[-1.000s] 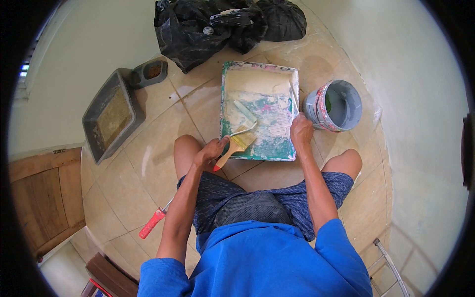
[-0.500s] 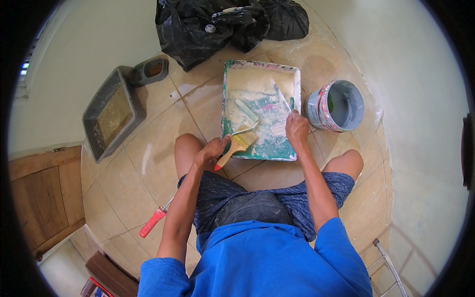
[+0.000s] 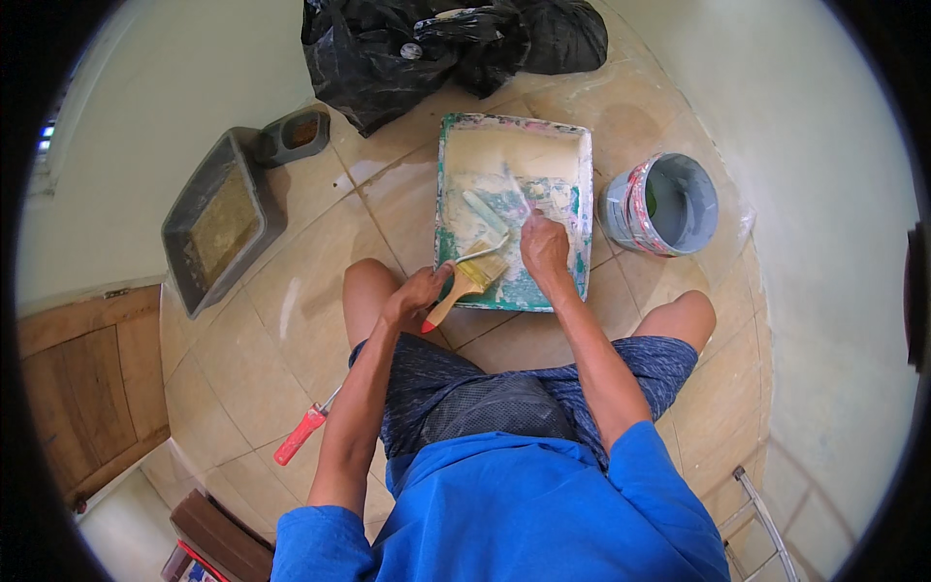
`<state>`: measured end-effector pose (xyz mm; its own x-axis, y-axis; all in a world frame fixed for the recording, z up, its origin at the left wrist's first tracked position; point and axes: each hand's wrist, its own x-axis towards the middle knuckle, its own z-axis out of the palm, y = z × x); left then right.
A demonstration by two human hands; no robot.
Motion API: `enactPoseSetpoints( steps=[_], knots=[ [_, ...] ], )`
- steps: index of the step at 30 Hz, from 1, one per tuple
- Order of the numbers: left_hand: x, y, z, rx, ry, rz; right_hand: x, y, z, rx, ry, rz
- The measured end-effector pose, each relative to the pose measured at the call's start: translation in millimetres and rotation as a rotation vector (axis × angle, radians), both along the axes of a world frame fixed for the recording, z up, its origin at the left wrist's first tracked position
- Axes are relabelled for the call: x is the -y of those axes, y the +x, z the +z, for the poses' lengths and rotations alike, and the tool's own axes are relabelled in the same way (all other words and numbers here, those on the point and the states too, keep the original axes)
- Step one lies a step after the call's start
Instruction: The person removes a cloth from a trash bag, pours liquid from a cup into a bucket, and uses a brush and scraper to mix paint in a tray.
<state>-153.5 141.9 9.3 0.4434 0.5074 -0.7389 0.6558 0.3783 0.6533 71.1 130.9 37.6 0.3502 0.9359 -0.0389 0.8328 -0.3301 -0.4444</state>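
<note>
A paint tray, crusted white and green, holds cream paint at its far end. My left hand is closed at its near left rim, against the metal shaft of a pale roller lying inside. The roller’s red handle shows beside my left forearm. A wide brush with yellow bristles and wooden handle lies over the roller shaft. My right hand grips a slim pale stick over the middle of the tray; its tip reaches into the paint.
A grey bucket stands right of the tray. Black bags lie beyond it. A grey bin and double bowl sit at left. Walls enclose the tiled floor, with a wooden door at left and metal ladder at lower right.
My right hand has moved left from the tray’s right rim toward its middle, carrying the stick. The tray has shifted slightly away. My left hand stays almost still.
</note>
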Motion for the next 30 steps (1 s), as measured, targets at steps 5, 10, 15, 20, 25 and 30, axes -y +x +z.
enactPoseSetpoints(
  steps=[5, 10, 15, 20, 25, 30],
  knots=[
    [0, 0, -1, 0.027, -0.032, 0.015, -9, -11, 14, -0.025, -0.045, -0.001],
    [0, -4, -12, -0.006, 0.015, -0.043, -11, -21, 21, -0.013, -0.041, 0.122],
    [-2, 1, 5, -0.009, 0.005, -0.024, -17, -20, 12, 0.07, -0.14, 0.154],
    [-7, 5, 24, -0.047, -0.001, -0.039, -22, -14, 11, 0.06, -0.099, 0.088],
    [1, -3, -15, 0.021, -0.023, -0.002, -28, -19, 2, 0.083, -0.07, 0.086],
    [2, -3, -24, 0.06, -0.042, 0.001, -29, -22, 3, 0.079, -0.043, 0.115]
  ],
)
